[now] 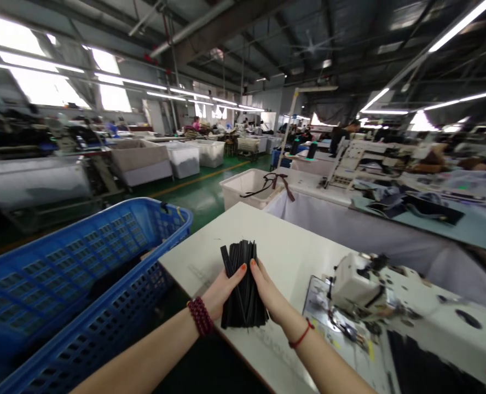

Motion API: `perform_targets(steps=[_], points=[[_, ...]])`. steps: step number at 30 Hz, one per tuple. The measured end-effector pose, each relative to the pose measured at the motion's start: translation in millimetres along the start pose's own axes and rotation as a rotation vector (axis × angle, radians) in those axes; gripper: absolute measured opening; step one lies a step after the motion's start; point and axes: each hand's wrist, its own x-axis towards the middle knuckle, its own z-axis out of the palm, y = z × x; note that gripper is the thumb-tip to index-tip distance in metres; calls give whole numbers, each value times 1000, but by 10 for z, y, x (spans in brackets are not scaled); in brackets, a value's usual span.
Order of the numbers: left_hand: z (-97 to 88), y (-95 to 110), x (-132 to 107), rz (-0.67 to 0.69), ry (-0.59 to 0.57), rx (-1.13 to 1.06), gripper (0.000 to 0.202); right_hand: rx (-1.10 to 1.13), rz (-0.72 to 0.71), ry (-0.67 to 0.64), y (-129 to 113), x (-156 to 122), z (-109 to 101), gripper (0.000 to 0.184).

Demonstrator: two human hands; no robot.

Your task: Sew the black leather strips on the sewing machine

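Observation:
Between my two hands is a thick bundle of black fabric strips [245, 298], their ends fanned a little at the top. My left hand [225, 289] grips the bundle's left side, thumb on top. From the right, my right hand [267, 290] presses against it, thumb also on top. Both sets of fingers are mostly hidden behind the strips. The bundle is over the near edge of a white worktable [292, 241]. To the right of my right hand stands a white industrial sewing machine [358, 284], with black material lying beside its arm.
A large blue plastic basket [140, 284] stands left of the table, with dark material inside. Beyond the table is a white bin [243, 186] with dark straps over its rim. Another sewing station [423, 210] holds fabric pieces at the right. People work farther back.

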Motion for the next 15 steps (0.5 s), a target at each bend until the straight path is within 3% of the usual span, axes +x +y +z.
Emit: perform_targets(steps=[4,8,11,15], points=[[-340,321,-512,43,139,-45,57,44,26,-190,-124,-13,567,83],[-872,826,-950,118,273,-74,48,100,49,-378,-234,167,1396,73],[-1440,1286,-1205,211,368,-79,46,149,67,-515,-289,438,2179,64],[-2403,1776,-1428,287,491,-91,53,164,156,-702,-154,906,3326,51]])
